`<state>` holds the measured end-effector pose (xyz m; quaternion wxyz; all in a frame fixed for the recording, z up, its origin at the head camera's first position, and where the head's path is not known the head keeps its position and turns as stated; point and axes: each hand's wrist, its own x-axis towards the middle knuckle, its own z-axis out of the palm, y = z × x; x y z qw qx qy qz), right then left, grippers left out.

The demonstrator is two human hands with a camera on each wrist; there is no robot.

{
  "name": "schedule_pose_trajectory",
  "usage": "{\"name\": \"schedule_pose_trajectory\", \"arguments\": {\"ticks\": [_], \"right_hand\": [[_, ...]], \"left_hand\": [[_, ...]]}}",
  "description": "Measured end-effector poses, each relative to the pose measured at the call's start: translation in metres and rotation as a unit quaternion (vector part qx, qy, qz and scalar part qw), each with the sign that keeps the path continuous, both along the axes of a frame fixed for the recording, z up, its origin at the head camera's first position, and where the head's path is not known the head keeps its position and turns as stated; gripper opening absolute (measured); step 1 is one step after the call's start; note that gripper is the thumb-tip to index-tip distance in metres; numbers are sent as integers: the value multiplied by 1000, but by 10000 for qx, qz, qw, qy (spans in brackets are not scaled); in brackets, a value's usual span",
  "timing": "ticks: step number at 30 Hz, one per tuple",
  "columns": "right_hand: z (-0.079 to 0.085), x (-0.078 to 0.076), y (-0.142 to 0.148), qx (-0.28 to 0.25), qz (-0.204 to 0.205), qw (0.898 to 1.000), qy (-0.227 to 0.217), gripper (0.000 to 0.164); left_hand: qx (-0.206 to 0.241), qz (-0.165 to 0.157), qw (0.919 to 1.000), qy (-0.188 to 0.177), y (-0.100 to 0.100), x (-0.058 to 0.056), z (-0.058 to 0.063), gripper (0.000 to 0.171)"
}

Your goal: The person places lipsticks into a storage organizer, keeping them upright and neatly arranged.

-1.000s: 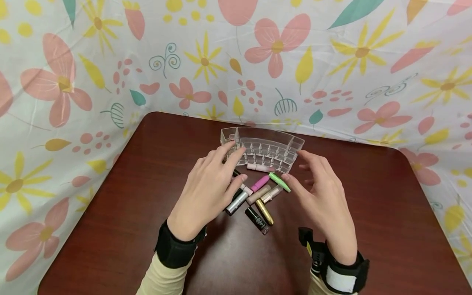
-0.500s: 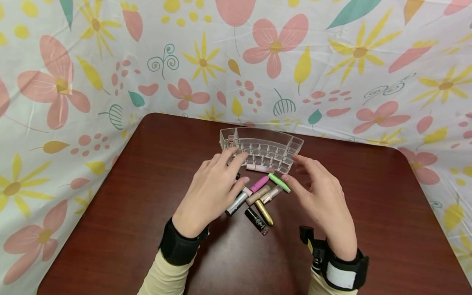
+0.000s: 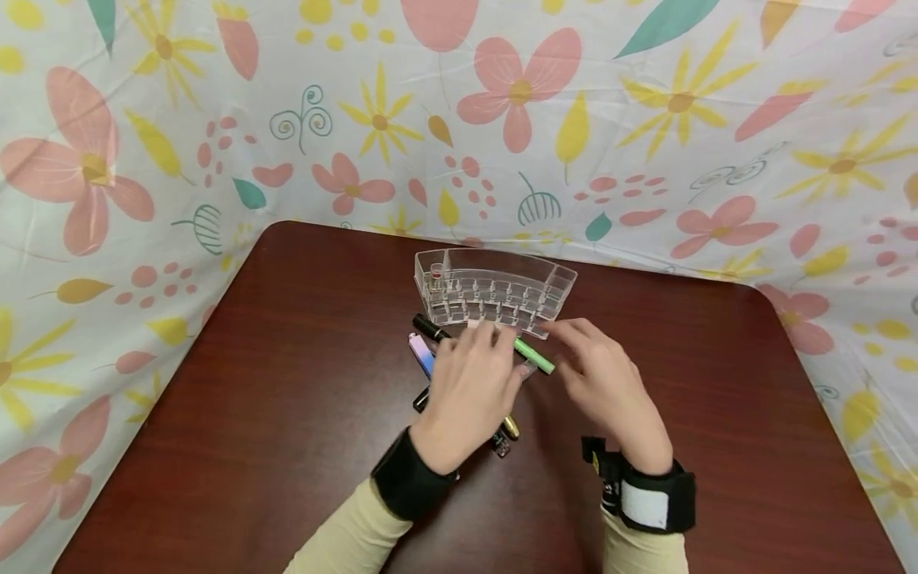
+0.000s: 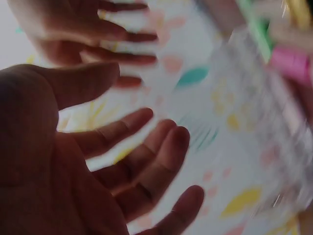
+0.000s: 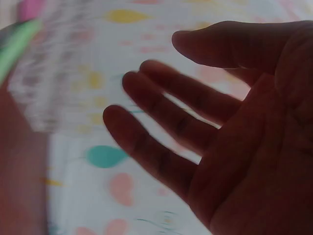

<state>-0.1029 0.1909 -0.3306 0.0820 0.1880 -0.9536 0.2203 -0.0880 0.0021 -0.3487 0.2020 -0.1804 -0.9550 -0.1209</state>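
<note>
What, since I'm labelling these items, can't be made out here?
Head view: most of the gold tube, hidden by the left hand.
Left wrist view: compartments of the clear organizer, blurred.
Right wrist view: one end of the green tube, cut off by the left edge.

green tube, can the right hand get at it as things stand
Probably yes: the right hand holds nothing, the near end of the green tube shows uncovered, and nothing visible lies between them. The left hand crowds only its other end.
</note>
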Motion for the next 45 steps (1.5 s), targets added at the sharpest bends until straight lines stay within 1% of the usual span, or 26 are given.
{"name": "schedule_pose_trajectory", "arguments": {"ticks": [3, 6, 7, 9, 12, 14, 16, 18, 21, 23, 25, 29, 36, 41, 43, 45], "right_hand": [[-22, -13, 3, 288, 192, 9988, -337, 47], [-40, -22, 3, 400, 296, 9973, -533, 46], [-44, -24, 3, 411, 339, 9970, -559, 44], [-52, -27, 1, 454, 423, 9963, -598, 41], [-58, -30, -1, 524, 553, 9948, -683, 38], [-60, -31, -2, 528, 571, 9939, -776, 39], [-61, -31, -3, 542, 545, 9932, -874, 39], [-62, -31, -4, 563, 505, 9922, -992, 37], [-63, -31, -4, 622, 481, 9908, -1106, 35], [-64, -32, -4, 637, 499, 9900, -1151, 31], [-65, -33, -4, 631, 528, 9894, -1193, 28], [-68, -34, -4, 592, 643, 9884, -1244, 28], [-72, -35, -6, 766, 561, 9883, -1196, 33], [-75, -36, -6, 869, 605, 9878, -1142, 31], [-73, -35, -5, 863, 612, 9890, -1036, 30], [-69, -33, -4, 802, 573, 9904, -971, 31]], "left_hand": [[-390, 222, 9987, -250, 20, -3, -23, 40], [-778, 389, 9953, -435, 31, -5, -44, 42], [-859, 432, 9943, -458, 33, -5, -49, 41], [-973, 510, 9932, -372, 36, -5, -57, 39], [-1036, 582, 9928, -125, 38, -7, -63, 32], [-1047, 599, 9927, 12, 40, -8, -65, 27], [-1075, 588, 9925, 13, 41, -8, -66, 23], [-1112, 545, 9923, -88, 41, -9, -67, 22], [-1200, 468, 9911, -341, 42, -8, -66, 28], [-1282, 448, 9900, -393, 44, -8, -66, 29], [-1361, 460, 9892, -291, 45, -7, -68, 29], [-1436, 498, 9884, 70, 46, -5, -72, 23], [-1389, 498, 9886, 302, 48, -6, -78, 24], [-1397, 464, 9886, 316, 48, -6, -79, 31], [-1373, 437, 9892, 267, 46, -7, -78, 34], [-1286, 378, 9908, 199, 43, -8, -73, 36]]}}
